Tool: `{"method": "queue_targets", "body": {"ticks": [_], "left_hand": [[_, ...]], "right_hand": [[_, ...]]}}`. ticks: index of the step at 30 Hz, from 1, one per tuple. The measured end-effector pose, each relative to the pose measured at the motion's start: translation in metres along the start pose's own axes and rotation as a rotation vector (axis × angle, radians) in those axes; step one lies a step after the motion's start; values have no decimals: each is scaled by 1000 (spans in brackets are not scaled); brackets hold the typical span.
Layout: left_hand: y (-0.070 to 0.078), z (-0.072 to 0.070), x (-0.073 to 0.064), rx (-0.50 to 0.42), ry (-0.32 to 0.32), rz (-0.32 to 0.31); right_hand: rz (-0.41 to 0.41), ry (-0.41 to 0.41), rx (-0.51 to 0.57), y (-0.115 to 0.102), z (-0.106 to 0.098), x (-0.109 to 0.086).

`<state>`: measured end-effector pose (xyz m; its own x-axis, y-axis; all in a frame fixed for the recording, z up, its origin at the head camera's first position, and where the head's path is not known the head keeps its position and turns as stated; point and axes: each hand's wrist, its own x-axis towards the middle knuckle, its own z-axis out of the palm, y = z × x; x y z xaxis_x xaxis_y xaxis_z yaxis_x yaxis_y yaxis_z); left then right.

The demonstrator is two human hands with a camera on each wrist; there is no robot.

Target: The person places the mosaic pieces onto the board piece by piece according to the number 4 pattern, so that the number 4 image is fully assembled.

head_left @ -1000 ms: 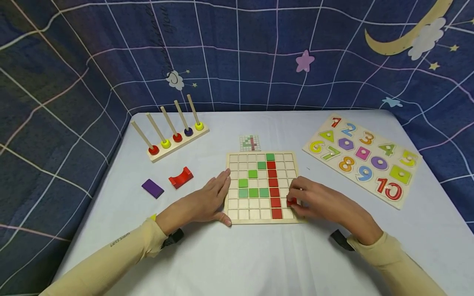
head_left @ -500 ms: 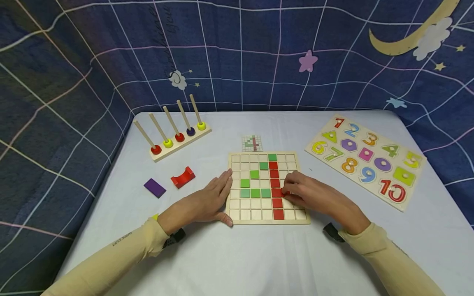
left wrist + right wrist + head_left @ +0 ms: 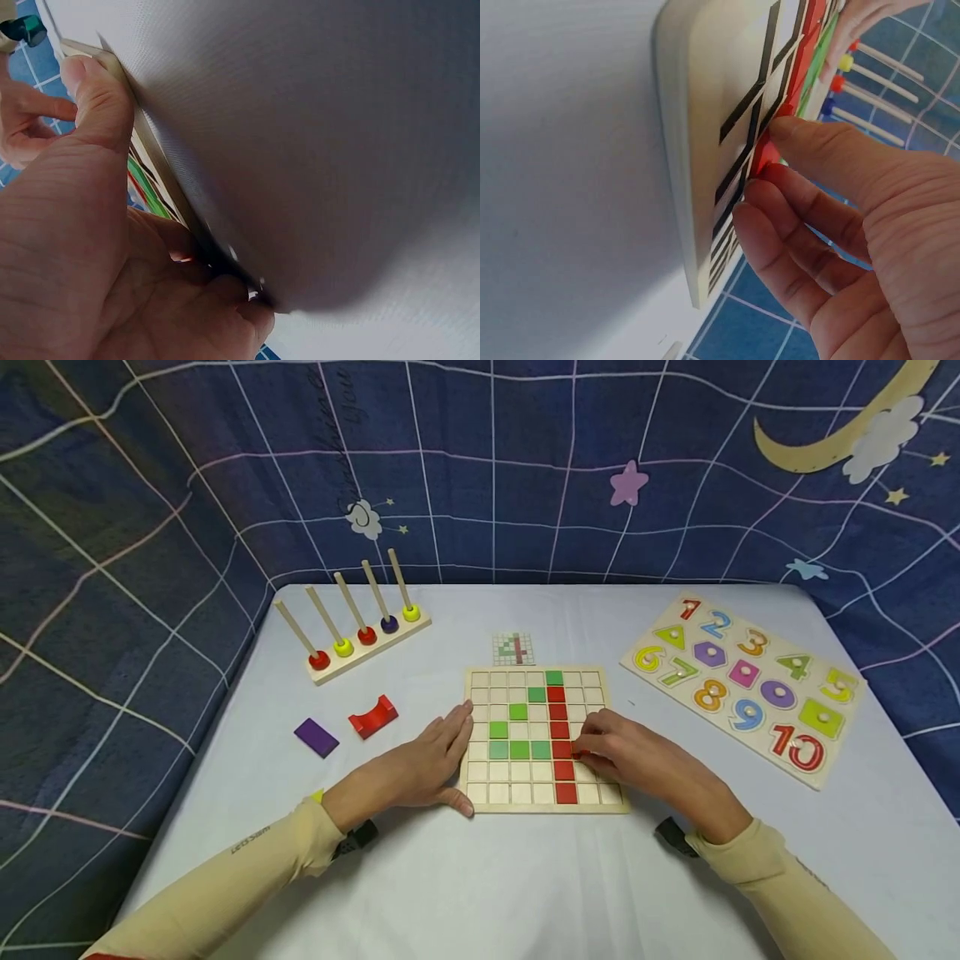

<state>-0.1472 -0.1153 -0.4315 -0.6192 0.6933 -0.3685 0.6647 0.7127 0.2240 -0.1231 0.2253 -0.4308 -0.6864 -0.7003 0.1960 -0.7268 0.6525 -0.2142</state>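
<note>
A square wooden grid board (image 3: 545, 808) lies on the white table, with a red column and several green square tiles in its cells. My left hand (image 3: 429, 762) rests along the board's left edge, fingers extended and thumb spread to the near corner. In the left wrist view the thumb touches the board's rim (image 3: 154, 142). Over the cells right of the red column, my right hand (image 3: 633, 750) pinches a small red tile (image 3: 763, 154) between thumb and fingers. Most of that tile is hidden by the fingers in the head view.
Behind the board lies a small pattern card (image 3: 513, 649). A peg stand (image 3: 371, 647) with coloured rings is at back left. Nearer are a purple block (image 3: 317, 737) and a red notched block (image 3: 373, 718). A number puzzle board (image 3: 742, 685) lies to the right.
My right hand has moved left and slightly away from me with the red tile, to beside the red column, and has stayed there since. My left hand has stayed at the board's edge.
</note>
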Motion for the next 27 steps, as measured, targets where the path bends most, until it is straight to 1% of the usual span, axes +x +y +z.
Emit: {"method": "queue_targets", "body": {"ticks": [4, 10, 15, 18, 21, 22, 24, 25, 27], "left_hand": [[0, 1, 0, 5, -1, 1], [0, 1, 2, 12, -12, -12], [0, 1, 2, 8, -3, -2], [0, 0, 2, -8, 11, 12], [-1, -1, 2, -26, 5, 11], [-2, -2, 1, -22, 15, 19], [-3, -7, 0, 18, 58, 31], [-4, -11, 0, 54, 95, 37], [-4, -20, 1, 144, 202, 39]], "right_hand": [[-2, 14, -14, 0, 0, -2], [21, -9, -7, -2, -1, -4], [4, -4, -17, -2, -3, -3], [1, 12, -22, 1, -5, -5], [-1, 64, -26, 4, -5, -5], [11, 86, -21, 4, -6, -5], [37, 135, -15, 4, -8, -4], [52, 157, -21, 4, -10, -3], [114, 180, -35, 3, -15, -2]]}}
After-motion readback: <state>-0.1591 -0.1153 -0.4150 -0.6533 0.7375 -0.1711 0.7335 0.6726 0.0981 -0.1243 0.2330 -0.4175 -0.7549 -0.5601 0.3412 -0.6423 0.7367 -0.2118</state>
